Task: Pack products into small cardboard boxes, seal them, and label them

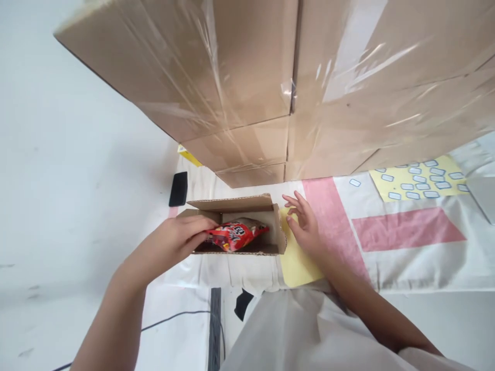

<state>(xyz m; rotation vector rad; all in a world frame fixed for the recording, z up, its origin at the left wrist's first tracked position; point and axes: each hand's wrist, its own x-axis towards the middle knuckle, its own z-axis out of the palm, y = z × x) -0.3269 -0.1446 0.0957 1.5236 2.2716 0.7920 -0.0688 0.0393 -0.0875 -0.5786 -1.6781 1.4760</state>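
An open cardboard box [277, 229] stands on the cloth-covered table with its flaps up. Inside it lies a red snack packet [240, 234] with dark and white lettering. The fingers of my left hand [185, 234] pinch the packet's left end at the box's left side. Just beyond the box's right edge, my right hand [303, 224] hovers over a yellow sheet [297, 265], fingers apart and nothing in them. The bottom of the box is partly hidden by the packet.
Large film-wrapped cardboard cartons [251, 77] rise behind the box. A black phone-like object [178, 189] lies by the wall at left. To the right is a yellow sheet with several small labels [419, 180]. A black cable [174, 315] runs along the floor.
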